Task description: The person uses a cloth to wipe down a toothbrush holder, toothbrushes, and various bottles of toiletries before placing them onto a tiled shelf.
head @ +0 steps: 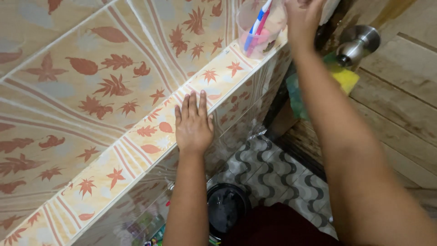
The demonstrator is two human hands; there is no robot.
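My left hand (194, 124) lies flat, palm down and fingers together, on a tiled ledge (136, 150) patterned with orange leaves. My right hand (302, 18) reaches up to the far end of the ledge, beside a clear plastic cup (257, 32) that holds toothbrushes, one blue and one pink. The right hand's fingers sit at the cup's rim and the frame's top edge, so whether they grip anything is unclear.
A tiled wall with leaf patterns rises behind the ledge. A wooden door with a round metal knob (358, 43) is at right. A dark round bucket (226, 207) stands on the wavy grey floor tiles below. Yellow and green cloths (341, 77) hang near the door.
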